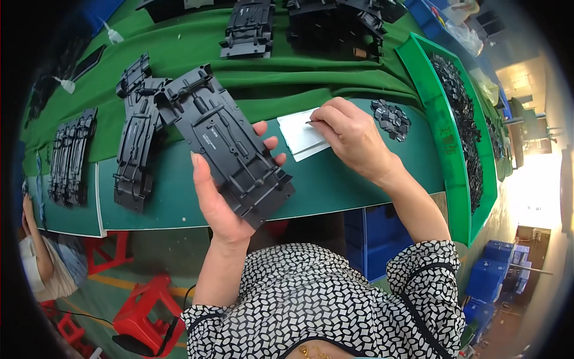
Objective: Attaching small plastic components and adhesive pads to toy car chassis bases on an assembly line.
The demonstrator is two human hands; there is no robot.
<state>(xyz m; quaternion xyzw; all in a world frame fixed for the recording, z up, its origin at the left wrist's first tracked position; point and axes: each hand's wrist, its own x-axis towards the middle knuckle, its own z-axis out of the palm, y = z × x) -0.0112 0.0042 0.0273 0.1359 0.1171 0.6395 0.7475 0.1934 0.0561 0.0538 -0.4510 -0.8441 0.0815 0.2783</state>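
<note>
My left hand [220, 206] holds a black plastic chassis [224, 140] tilted above the table, thumb on its near side and fingers around its right edge. Molded rods and brackets cover the face turned up. With thumb and fingertips pinched, my right hand [359, 140] grips a small dark piece [310, 122], mostly hidden, over a white pad [294, 133] of flat sheets. Right of that hand lies a loose pile of small black flat pieces [391, 121]. More black chassis [136, 146] rest on the table to the left of the held one.
A green crate [457, 206] full of small black parts stands at the table's right end. Stacked chassis [72, 157] lie at the far left, others [248, 30] at the back on green cloth [197, 45]. Red stools [143, 317] and a co-worker's arm [37, 239] are at left.
</note>
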